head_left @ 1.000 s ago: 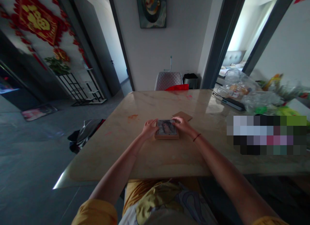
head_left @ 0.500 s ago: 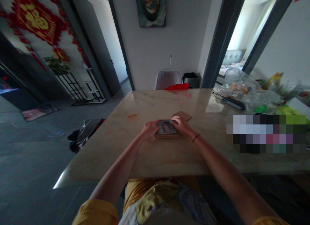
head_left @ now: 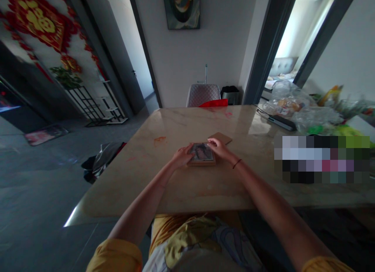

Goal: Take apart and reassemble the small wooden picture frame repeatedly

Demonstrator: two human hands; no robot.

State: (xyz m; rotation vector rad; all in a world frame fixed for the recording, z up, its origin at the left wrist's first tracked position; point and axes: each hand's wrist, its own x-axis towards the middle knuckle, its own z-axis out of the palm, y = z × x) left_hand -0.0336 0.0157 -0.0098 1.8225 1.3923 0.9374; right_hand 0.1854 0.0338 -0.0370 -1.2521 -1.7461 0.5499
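Note:
A small wooden photo frame (head_left: 202, 163) lies flat on the table, with a dark glossy photo (head_left: 202, 151) inside its border. My left hand (head_left: 183, 155) grips the frame's left side, the fingers reaching over its edge. At the upper right corner, my right hand (head_left: 219, 147) has its thumb and fingers bent together on the frame's edge. Whether those fingertips also pinch the photo is too small to tell. Just behind the right hand, a thin brown board (head_left: 222, 138) rests on the table, partly covered by that hand.
The marble-look table (head_left: 140, 186) has its near edge at my lap. Plastic bags (head_left: 293, 102) and a dark flat device (head_left: 282, 122) with a cable sit at the right. A chair (head_left: 204, 95) stands beyond the far edge. A bag (head_left: 107, 158) is at the left side.
The photo now shows more clearly and lies lower within the wooden border. My right fingers have drawn closer together at the upper right corner. The left hand has barely shifted.

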